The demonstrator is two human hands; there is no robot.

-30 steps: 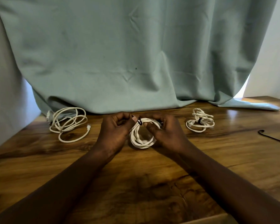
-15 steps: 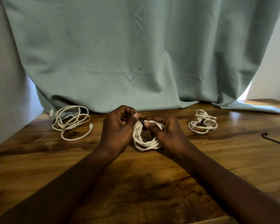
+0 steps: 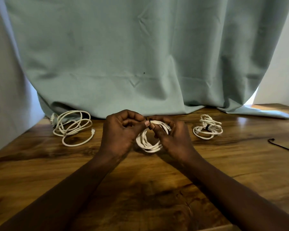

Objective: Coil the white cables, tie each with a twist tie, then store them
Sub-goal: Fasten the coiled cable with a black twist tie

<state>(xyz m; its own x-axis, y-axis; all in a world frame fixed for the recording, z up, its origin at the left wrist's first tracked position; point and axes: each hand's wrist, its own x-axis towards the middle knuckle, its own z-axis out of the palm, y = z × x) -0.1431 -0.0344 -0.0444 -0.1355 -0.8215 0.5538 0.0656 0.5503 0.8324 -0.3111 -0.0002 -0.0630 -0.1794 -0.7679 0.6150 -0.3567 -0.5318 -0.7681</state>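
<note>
Left hand (image 3: 122, 130) and right hand (image 3: 172, 135) close together, fingertips meeting over the brown wooden table (image 3: 140, 189). Right hand curled round the coiled white cable (image 3: 147, 144), lower loops hanging close to the tabletop, contact unclear. Left thumb and fingers pinching the thin black twist tie (image 3: 149, 128) at the coil's top. Farther left, loose white cable (image 3: 72, 129) sprawled flat. Farther right, tied white cable bundle (image 3: 207, 130), then a spare black wire tie (image 3: 282, 145). Behind all, pale green curtain (image 3: 140, 55) draped onto the tabletop.

Head-worn view looks forward and down, close over the table (image 3: 240, 164).
</note>
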